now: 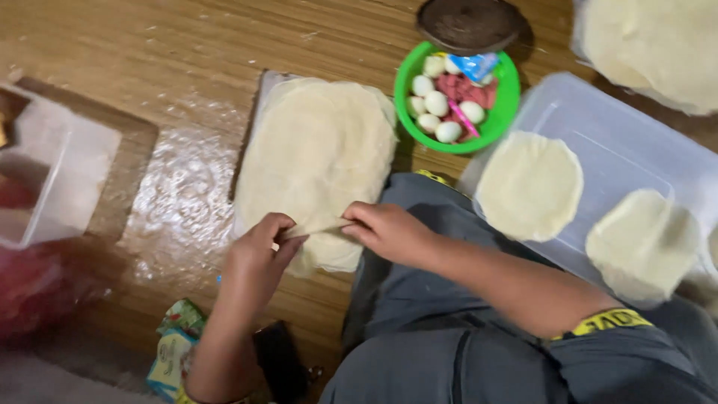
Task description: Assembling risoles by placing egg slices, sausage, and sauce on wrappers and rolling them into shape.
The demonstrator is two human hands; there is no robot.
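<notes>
both hands pinch the near edge of a large pale dough sheet point(314, 164) lying on a board on the wooden floor point(149, 45). the left hand point(258, 251) and right hand point(385, 228) have fingers closed on a thin strip of dough between them. beyond the right hand sits a green bowl point(508, 112) of white eggs and pink pieces; to its right, a clear plastic lid point(621, 142) carries round dough discs.

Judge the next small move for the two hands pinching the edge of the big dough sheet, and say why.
Probably peel the top layer up and back. The left hand and right hand both pinch a thin strip at the near edge of the dough sheet, which lies flat on the board, barely lifted.
</notes>
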